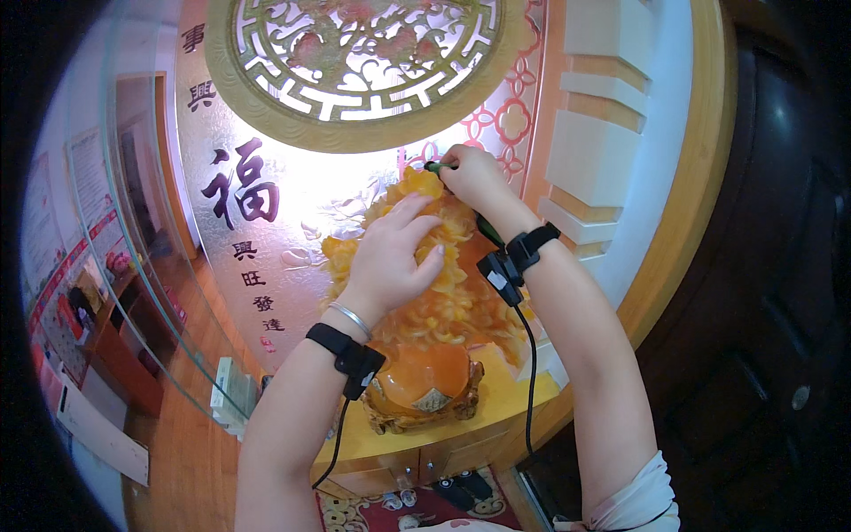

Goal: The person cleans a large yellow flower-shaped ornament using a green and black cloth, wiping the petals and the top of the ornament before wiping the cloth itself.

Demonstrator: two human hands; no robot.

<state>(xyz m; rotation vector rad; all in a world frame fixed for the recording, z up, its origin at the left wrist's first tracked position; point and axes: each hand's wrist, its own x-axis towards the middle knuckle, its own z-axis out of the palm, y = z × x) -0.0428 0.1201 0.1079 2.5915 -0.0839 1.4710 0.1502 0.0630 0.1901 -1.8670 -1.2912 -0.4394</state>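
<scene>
A carved amber-coloured floral sculpture (pixel 447 282) of translucent resin or stone stands before me on a glossy orange base (pixel 425 372). My left hand (pixel 397 249) lies over its upper left side, fingers spread, with the fingertips at a yellow bloom near the top; whether they press on it I cannot tell. Pinched in my right hand (pixel 473 174) is a slim green tool (pixel 442 167) with a dark tip, beside that top bloom. Part of the tool is hidden by the fingers, and another dark green piece (pixel 490 231) shows behind my right wrist.
The sculpture stands on a yellow cabinet top (pixel 505 399). Close behind is a metallic panel (pixel 292 266) with dark characters, beneath a round openwork carving (pixel 362 136). Glass panes (pixel 143 266) rise at left, a dark door (pixel 758 266) at right. Cables (pixel 532 372) hang from both wrist straps.
</scene>
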